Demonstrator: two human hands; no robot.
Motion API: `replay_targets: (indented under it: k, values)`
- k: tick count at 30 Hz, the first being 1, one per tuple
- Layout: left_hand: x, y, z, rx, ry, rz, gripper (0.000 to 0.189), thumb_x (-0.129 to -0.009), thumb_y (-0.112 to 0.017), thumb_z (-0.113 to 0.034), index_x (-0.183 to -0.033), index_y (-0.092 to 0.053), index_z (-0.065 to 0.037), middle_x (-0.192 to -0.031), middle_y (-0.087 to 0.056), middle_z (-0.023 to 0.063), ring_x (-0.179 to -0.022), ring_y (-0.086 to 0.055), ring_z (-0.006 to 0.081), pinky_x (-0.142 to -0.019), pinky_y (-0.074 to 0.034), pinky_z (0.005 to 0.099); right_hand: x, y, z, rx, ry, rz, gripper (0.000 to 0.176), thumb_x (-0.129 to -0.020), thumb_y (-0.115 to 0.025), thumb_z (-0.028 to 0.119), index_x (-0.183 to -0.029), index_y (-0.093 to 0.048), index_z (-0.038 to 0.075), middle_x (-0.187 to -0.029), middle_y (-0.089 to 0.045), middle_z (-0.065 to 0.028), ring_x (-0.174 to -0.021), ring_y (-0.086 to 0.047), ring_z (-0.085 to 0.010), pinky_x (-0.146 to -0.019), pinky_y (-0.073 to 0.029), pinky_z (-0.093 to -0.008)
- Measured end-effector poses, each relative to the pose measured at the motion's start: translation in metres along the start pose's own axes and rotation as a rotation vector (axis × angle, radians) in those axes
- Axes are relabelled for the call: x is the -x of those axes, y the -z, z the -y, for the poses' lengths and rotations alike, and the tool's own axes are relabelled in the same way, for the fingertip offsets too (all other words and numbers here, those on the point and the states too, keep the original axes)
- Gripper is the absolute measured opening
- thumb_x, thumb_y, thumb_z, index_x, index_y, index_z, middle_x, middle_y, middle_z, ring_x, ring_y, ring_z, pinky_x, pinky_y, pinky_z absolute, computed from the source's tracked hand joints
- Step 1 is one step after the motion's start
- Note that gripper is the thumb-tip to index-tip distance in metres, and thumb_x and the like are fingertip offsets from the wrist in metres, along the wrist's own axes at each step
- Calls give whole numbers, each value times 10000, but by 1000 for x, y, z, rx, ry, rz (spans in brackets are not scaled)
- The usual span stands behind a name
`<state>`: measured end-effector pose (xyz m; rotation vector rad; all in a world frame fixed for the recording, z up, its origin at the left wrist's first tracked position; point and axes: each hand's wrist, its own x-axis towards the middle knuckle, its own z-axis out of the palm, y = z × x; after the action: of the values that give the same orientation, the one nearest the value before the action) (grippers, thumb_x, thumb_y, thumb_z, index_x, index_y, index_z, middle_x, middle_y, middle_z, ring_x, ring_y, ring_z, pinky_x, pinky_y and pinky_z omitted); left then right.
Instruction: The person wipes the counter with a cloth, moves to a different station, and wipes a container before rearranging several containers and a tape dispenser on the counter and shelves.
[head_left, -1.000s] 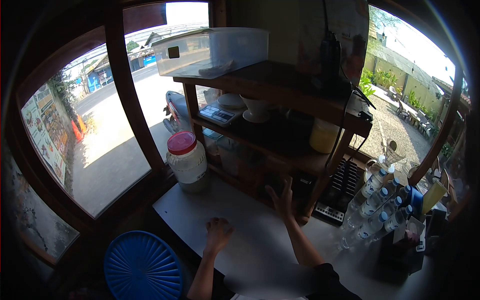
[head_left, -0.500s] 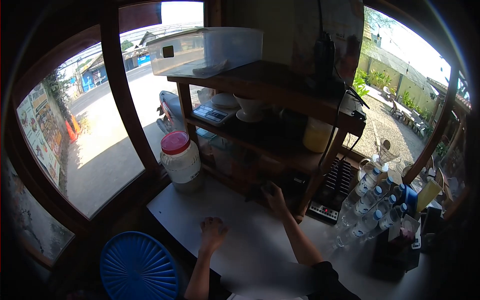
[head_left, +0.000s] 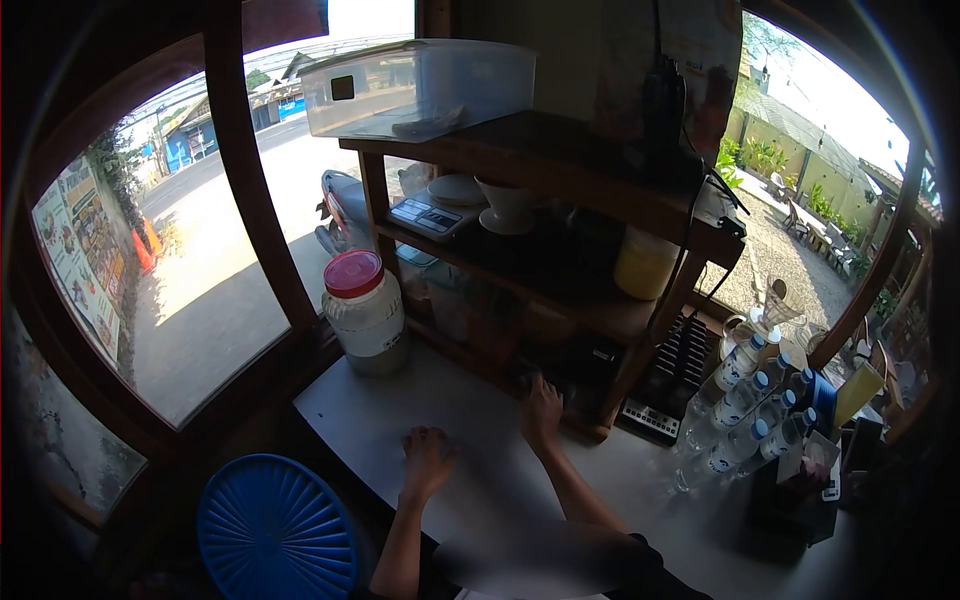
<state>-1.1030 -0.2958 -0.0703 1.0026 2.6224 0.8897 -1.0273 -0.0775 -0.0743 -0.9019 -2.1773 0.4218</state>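
Note:
My left hand rests on the light tabletop, fingers apart and slightly bent, with nothing in it. Farther in, at the front edge of the lowest shelf, is my right hand, its fingers drawn together. Whatever those fingertips hold, if anything, is lost in the shadow. Dark items sit in that bottom compartment just beyond it. A large jar with a red lid stands at the back left of the table.
A wooden shelf carries a clear plastic box, a scale and a white dripper. Several water bottles stand to the right beside a black device with buttons. A blue round lid is lower left.
My right hand has drawn slightly back and left along the lower shelf's edge. The left hand stays nearly in place. The camera view has shifted a little.

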Motion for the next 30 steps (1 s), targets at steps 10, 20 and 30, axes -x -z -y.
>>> replay_targets:
  k: [10, 20, 30]
  values:
    - [-2, -4, 13, 54, -57, -39, 374, -895, -645, -314, -1153, -576, -53, -1275, -453, 211, -1220, -375, 433, -966, -394, 555, 8, 12, -3, -495, 161, 272, 278, -869, -509, -54, -1113, -611, 35, -1104, -653, -188, -1044, -634, -335, -847, -479, -364]
    - [0, -8, 22, 201, -40, -104, 292, -919, -610, -255, -1106, -593, -31, -1203, -512, 197, -1180, -431, 396, -941, -415, 493, 91, 34, 3, 297, 338, 379, 473, -918, -557, 305, -1289, -467, 24, -1450, -379, -241, -1373, -285, -452, -1138, -161, -588]
    - [9, 10, 45, 504, 193, -595, 166, -899, -600, -125, -967, -626, 24, -956, -666, 170, -946, -653, 291, -790, -522, 364, 47, -55, 41, 167, 311, 484, 575, -871, -570, 348, -1315, -461, -1, -1426, -396, -271, -1372, -312, -418, -1134, -184, -581]
